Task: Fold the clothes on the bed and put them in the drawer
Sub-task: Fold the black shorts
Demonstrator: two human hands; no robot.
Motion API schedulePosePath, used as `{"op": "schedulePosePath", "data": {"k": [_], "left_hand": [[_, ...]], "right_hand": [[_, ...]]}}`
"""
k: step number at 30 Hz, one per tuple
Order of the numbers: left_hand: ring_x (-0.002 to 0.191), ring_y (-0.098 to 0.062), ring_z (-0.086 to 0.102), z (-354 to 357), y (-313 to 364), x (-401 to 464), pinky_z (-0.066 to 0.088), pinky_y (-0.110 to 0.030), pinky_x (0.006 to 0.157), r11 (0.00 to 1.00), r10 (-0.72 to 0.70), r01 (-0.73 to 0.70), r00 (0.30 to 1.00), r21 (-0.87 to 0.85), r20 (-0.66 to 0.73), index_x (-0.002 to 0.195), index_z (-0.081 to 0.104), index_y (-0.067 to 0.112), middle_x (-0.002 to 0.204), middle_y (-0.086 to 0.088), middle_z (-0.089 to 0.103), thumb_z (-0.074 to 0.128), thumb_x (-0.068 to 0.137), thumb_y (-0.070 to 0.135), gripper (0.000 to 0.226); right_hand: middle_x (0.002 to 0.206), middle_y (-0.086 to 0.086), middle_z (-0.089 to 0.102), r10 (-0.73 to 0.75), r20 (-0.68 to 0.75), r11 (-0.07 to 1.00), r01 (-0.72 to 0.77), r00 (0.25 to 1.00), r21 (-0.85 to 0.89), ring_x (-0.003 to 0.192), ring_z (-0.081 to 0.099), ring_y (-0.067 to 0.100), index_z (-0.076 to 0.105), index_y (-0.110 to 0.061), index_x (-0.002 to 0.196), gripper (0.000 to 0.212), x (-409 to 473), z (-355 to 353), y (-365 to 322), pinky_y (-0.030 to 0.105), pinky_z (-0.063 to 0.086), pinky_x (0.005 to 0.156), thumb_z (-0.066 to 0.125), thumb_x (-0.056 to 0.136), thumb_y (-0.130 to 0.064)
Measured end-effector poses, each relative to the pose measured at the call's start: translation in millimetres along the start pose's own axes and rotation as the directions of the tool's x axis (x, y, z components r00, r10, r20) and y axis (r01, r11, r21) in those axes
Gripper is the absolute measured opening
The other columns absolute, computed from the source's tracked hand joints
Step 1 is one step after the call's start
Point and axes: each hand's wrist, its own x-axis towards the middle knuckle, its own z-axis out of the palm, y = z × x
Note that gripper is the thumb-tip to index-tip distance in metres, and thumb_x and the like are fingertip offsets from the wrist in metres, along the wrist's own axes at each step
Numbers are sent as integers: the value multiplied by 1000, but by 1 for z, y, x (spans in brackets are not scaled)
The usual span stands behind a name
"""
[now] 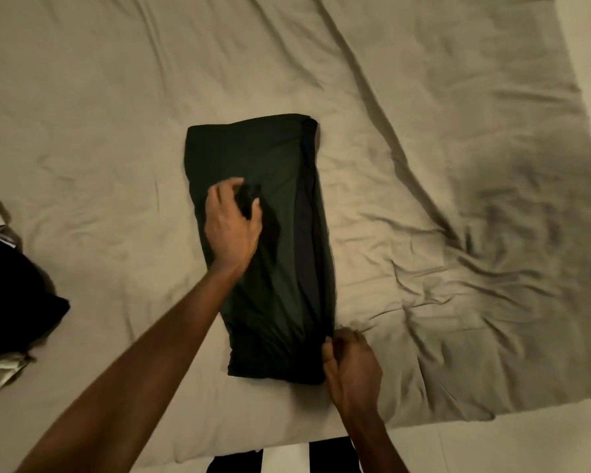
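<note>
Bed: the wrinkled beige sheet (423,165) carries everything here; no drawer or other container shows from where I stand
Heap at left: a pile of clothes (11,295) sits at the left edge of the bed, a black piece on top, a bit of white above it and pale cloth under it; the frame cuts it off, so I cannot tell what garments they are
Hard to make out: the dark garment is so dark that its seams and type are lost (a lengthwise band runs along its right side, maybe an overlapped layer); at the bottom edge, black and white striped fabric (284,455) is only partly in view
Dark garment (280,268): dark green-black, folded into a long narrow rectangle, lying flat in the middle of the bed, its far end tilted left, near end toward the person
Left hand (231,220): on the upper middle of the garment, fingers curled and bunching a small fold of the cloth
Right hand (350,367): at the near right corner of the garment, fingers closed and pinching its edge
</note>
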Motion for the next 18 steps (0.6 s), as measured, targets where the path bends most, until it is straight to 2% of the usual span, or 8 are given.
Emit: {"op": "schedulePosePath", "data": {"k": [3, 5, 8, 9, 10, 12, 15, 18], "left_hand": [[110, -28, 60, -31, -53, -50, 51, -39, 89, 967, -252, 249, 965, -47, -78, 125, 54, 16, 120, -8, 58, 70, 91, 44, 47], [98, -30, 66, -46, -76, -86, 52, -40, 83, 909, -411, 404, 910, -103, -51, 118, 54, 17, 106, -7, 67, 72, 89, 52, 49], [86, -26, 70, -56, -89, -135, 56, -40, 79, 825, -543, 551, 834, -121, 93, 105, 58, 23, 88, 2, 72, 74, 83, 61, 46], [85, -24, 70, -59, -92, -149, 56, -39, 78, 804, -567, 587, 805, -98, 171, 100, 60, 25, 84, 5, 72, 75, 80, 64, 46], [82, -22, 69, -58, -92, -163, 55, -37, 76, 797, -570, 601, 783, -62, 249, 99, 61, 26, 82, 7, 70, 77, 76, 66, 48], [77, -19, 66, -55, -94, -187, 53, -34, 71, 817, -536, 577, 761, -3, 366, 100, 61, 25, 82, 7, 67, 83, 70, 64, 54], [75, -11, 68, -56, -102, -204, 58, -34, 72, 791, -511, 604, 739, -97, 439, 98, 66, 25, 84, 10, 71, 90, 65, 57, 52], [73, -2, 69, -60, -107, -203, 57, -22, 71, 752, -499, 638, 716, -167, 489, 95, 71, 24, 83, 14, 73, 93, 66, 48, 43]], "right_hand": [[97, 4, 65, -124, -161, 992, 125, 979, 1, 84, 65, 27, 67, -18, 100, 29, 14, 12, -24, 31, 46, 68, 55, 100, -44], [106, 8, 64, -127, -170, 991, 133, 977, 23, 92, 64, 29, 68, -15, 108, 32, 32, 20, -36, 37, 52, 75, 55, 102, -44], [98, 11, 67, -82, -157, 976, 111, 984, 187, 88, 64, 34, 70, -13, 99, 11, 61, 25, -39, 39, 49, 76, 67, 98, -23], [90, 9, 68, -41, -143, 956, 80, 989, 282, 83, 65, 32, 69, -16, 91, 5, 67, 26, -39, 39, 49, 74, 68, 96, -19], [82, 6, 68, 33, -131, 926, 19, 991, 378, 77, 64, 29, 67, -22, 83, 12, 72, 24, -36, 39, 50, 73, 69, 94, -18], [69, 0, 64, 151, -106, 874, -82, 983, 479, 65, 59, 18, 62, -21, 72, 23, 76, 20, -27, 38, 48, 68, 70, 92, -15], [59, -4, 56, 164, -71, 873, -112, 984, 475, 52, 46, 3, 61, -13, 70, 26, 72, 14, -23, 30, 39, 59, 70, 94, -10], [58, -6, 53, 116, -76, 904, -74, 990, 420, 51, 45, 3, 57, -17, 69, 30, 72, 12, -23, 31, 39, 58, 70, 96, -14]]}}
